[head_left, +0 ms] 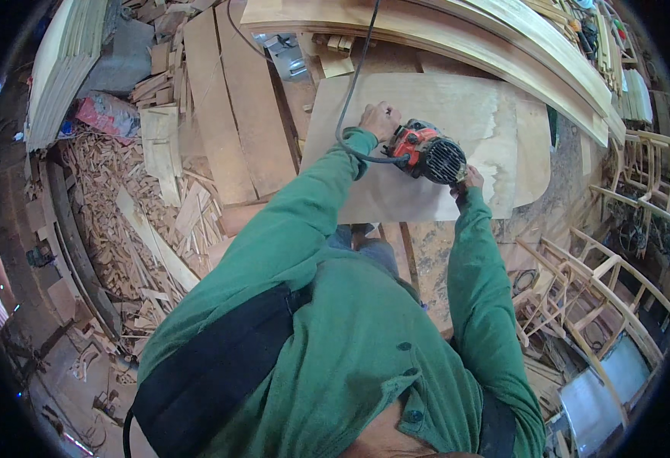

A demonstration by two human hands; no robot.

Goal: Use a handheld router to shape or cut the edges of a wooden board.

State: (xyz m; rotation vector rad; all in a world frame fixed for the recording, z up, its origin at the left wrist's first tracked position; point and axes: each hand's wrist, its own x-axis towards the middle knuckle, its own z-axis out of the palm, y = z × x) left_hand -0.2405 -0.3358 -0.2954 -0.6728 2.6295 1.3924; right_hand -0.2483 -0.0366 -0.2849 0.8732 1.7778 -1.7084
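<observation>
Head view: sander point(429, 151) mid-panel point(426, 107), clear of edges.

— What sort of place am I looking down on?

— A woodworking shop, from what I see. Offcuts and shavings point(133, 229) litter the floor at the left, long planks point(232, 114) lie past them, and a plywood sheet point(434, 145) rests on the table under an orange power sander point(426, 151).

— Anything else?

— Unfinished wooden chair frames point(587, 282) stand stacked at the right.

One head camera on me faces steeply down – near my chest and sleeves, the board point(426, 145) at arm's reach – edges bent by the fisheye.
</observation>
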